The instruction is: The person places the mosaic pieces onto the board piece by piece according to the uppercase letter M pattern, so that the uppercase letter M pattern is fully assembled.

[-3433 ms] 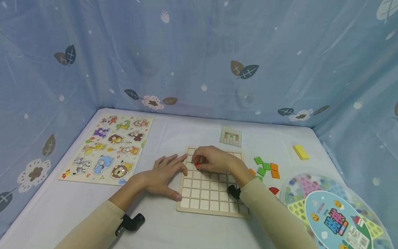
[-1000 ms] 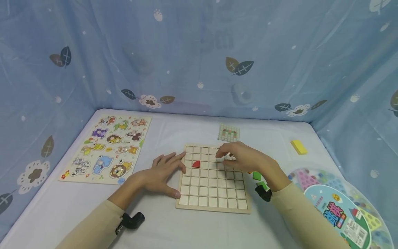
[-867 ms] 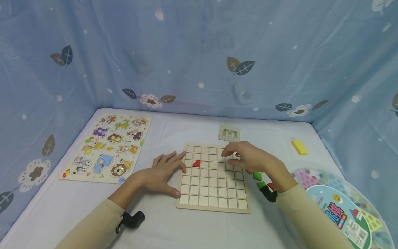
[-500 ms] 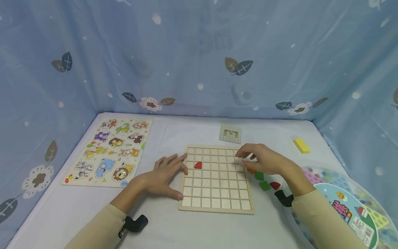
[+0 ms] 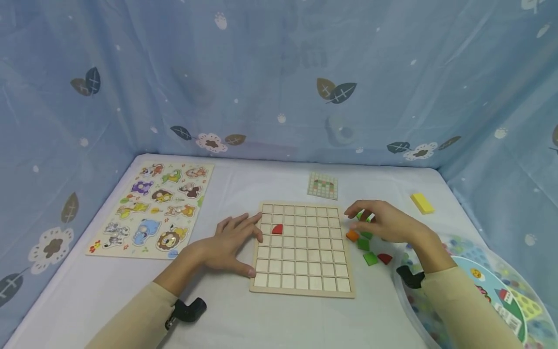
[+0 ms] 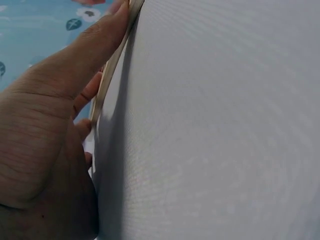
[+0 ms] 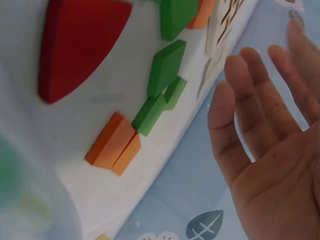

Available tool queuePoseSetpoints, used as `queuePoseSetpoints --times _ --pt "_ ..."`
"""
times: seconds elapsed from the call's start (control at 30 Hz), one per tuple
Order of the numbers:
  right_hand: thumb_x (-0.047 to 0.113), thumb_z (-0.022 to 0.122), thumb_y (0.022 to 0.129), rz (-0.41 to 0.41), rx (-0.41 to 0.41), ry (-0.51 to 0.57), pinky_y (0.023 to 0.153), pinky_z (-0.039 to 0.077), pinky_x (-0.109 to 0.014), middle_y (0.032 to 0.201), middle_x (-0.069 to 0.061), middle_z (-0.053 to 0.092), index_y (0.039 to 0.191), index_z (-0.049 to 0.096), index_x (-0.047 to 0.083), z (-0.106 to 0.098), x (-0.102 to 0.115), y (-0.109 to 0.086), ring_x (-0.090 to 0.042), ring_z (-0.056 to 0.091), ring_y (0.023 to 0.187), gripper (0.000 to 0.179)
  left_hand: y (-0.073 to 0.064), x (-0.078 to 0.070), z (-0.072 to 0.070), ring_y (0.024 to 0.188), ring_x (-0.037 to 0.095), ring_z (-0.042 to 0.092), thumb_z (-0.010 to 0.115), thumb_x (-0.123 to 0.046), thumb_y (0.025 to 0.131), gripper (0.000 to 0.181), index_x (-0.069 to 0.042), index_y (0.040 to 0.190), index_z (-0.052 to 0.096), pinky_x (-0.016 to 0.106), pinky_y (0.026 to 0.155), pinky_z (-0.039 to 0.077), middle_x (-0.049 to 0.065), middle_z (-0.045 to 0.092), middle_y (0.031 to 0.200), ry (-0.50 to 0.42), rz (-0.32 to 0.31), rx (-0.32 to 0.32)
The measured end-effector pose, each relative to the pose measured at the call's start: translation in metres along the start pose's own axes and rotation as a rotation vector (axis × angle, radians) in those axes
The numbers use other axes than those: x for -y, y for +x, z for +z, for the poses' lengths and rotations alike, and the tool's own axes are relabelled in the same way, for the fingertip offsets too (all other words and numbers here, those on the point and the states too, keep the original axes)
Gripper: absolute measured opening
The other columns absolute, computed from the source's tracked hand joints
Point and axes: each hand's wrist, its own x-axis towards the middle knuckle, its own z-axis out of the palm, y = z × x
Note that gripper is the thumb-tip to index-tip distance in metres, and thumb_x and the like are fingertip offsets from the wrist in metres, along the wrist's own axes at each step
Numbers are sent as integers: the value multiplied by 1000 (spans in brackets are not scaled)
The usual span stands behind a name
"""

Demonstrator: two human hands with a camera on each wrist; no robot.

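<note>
A wooden grid board [image 5: 302, 294] lies in the middle of the table, with one red quarter-circle tile [image 5: 277, 229] in a cell near its upper left. My left hand [image 5: 224, 247] rests along the board's left edge, fingers spread, thumb [image 6: 95, 47] against the rim. My right hand [image 5: 388, 223] hovers just right of the board over loose tiles, its fingers bent loosely with nothing between them. Below it lie green square tiles [image 5: 363, 244], an orange tile [image 5: 352, 235] and a second red quarter-circle tile [image 5: 385, 259]. More orange tiles [image 7: 112, 142], hidden under the hand in the head view, show in the right wrist view.
Behind the board lies a small pattern card [image 5: 322, 185]. An animal peg puzzle [image 5: 152, 211] occupies the left side. A yellow block [image 5: 422, 203] sits at the back right, and a round clear case of marbles [image 5: 468, 291] lies at the right front, partly under the right forearm.
The right hand held the red quarter-circle tile at the board, let it go in a cell, and moved right, off the board to above the loose tiles. The left hand has stayed put.
</note>
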Motion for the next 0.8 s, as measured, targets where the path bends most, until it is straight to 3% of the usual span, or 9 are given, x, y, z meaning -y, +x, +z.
queuePoseSetpoints --times 0.27,0.8 --pt "7 68 98 89 56 -4 53 53 -31 120 -11 67 129 64 8 -4 -6 -4 -19 61 80 31 0 2 0 158 37 -1 81 -68 74 72 -34 127 47 68 119 -2 1 4 174 -1 7 -3" --pt "7 78 89 136 62 -76 66 54 -28 111 -5 68 124 68 9 -5 -18 -8 -16 61 86 36 1 3 1 158 38 -1 79 -72 74 73 -35 127 46 68 118 -2 0 3 174 1 13 -4"
